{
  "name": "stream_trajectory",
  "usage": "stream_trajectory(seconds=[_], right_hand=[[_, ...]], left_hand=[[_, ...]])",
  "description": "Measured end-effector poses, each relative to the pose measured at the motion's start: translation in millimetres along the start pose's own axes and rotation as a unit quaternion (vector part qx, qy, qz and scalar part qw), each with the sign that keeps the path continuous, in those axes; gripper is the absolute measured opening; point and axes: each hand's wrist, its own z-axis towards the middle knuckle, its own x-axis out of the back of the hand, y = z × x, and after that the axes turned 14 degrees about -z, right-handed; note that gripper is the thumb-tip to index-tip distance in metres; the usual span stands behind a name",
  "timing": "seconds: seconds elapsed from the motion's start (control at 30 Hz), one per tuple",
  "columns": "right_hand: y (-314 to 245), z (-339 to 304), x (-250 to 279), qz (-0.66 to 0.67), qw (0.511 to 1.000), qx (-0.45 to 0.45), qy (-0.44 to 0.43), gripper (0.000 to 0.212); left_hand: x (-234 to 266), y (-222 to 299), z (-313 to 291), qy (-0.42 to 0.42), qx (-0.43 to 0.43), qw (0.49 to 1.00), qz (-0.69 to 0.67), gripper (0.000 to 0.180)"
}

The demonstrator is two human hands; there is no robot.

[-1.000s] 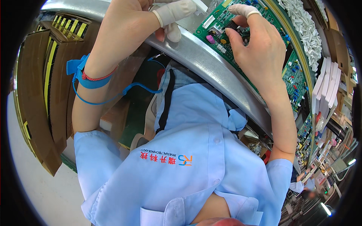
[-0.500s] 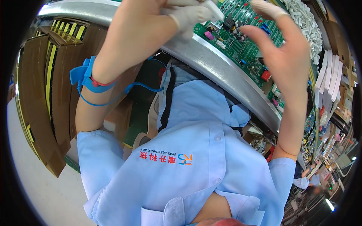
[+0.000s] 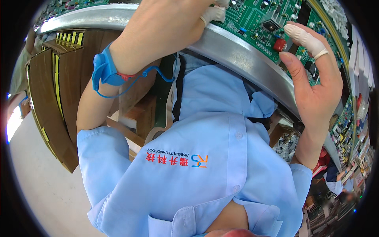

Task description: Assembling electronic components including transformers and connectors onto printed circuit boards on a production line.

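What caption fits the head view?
Left hand rests at a circuit board; right hand hovers open beside it.

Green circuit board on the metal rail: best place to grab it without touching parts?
Likely by its bare near edge. The green circuit board lies flat, components up, along the metal rail. Come from the rail side and pinch the edge, as the left hand sits there; the open right hand hovers beside it.

- Top centre: the left hand (image 3: 179, 23) rests on a green circuit board (image 3: 260, 17), a white finger cot (image 3: 213, 14) on one fingertip.
- Upper right: the right hand (image 3: 316, 79) is spread open above the board, holding nothing.
- A blue wrist strap (image 3: 104, 71) with coiled cord circles the left wrist.
- A curved metal table edge (image 3: 237, 51) crosses below the board.
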Motion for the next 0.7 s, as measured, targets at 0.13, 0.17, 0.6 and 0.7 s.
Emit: stream_trajectory(seconds=[0.13, 0.17, 0.6, 0.7], right_hand=[[3.5, -6.9, -0.8, 0.013, 1.000, -0.007, 0.000, 0.029], [4.5, -8.0, -1.2, 0.007, 1.000, 0.004, 0.005, 0.029], [-0.8, -15.2, -4.0, 0.007, 1.000, -0.024, -0.008, 0.030], [-3.2, -15.8, -4.0, 0.002, 1.000, -0.023, 0.001, 0.030]], left_hand=[[1.5, 2.6, 0.4, -0.009, 0.007, 1.000, 0.023, 0.009], [1.2, 2.7, 0.8, -0.011, 0.007, 1.000, 0.024, 0.009], [-0.3, 1.7, -3.7, -0.030, -0.034, 0.998, 0.034, 0.011], [-1.1, 2.3, -5.0, -0.029, -0.042, 0.998, 0.032, 0.010]])
